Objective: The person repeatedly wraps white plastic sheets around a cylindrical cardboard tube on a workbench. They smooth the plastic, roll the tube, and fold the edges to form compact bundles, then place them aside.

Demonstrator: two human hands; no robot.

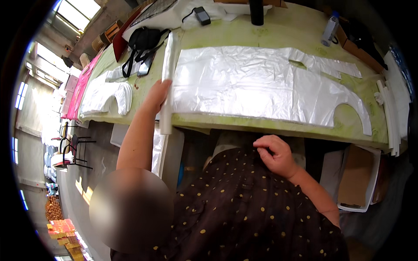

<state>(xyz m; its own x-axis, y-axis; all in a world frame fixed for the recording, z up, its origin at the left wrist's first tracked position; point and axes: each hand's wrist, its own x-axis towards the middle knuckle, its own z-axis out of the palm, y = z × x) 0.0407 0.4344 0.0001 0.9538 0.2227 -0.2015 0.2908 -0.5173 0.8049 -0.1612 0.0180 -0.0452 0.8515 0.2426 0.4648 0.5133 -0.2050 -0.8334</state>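
A flat, crinkled sheet of whitish translucent plastic [244, 82], cut like a bag with handle shapes at its right end, lies along the front of the table. A long, narrow roll of plastic film [166, 117] stands crosswise at the sheet's left edge, its near end jutting past the table's front edge. My left hand [160, 95] is closed around the middle of this roll. My right hand [277, 155] is curled in a loose fist in front of my body, below the table edge. Nothing shows in its fingers.
On the green-covered table [283, 35] are a black bag [146, 38], a stack of folded plastic bags [102, 98], a dark device [202, 16], a black cylinder [256, 12] and a bottle [330, 29]. White rolls [389, 115] lean at the right end. A bin with cardboard [358, 174] stands below.
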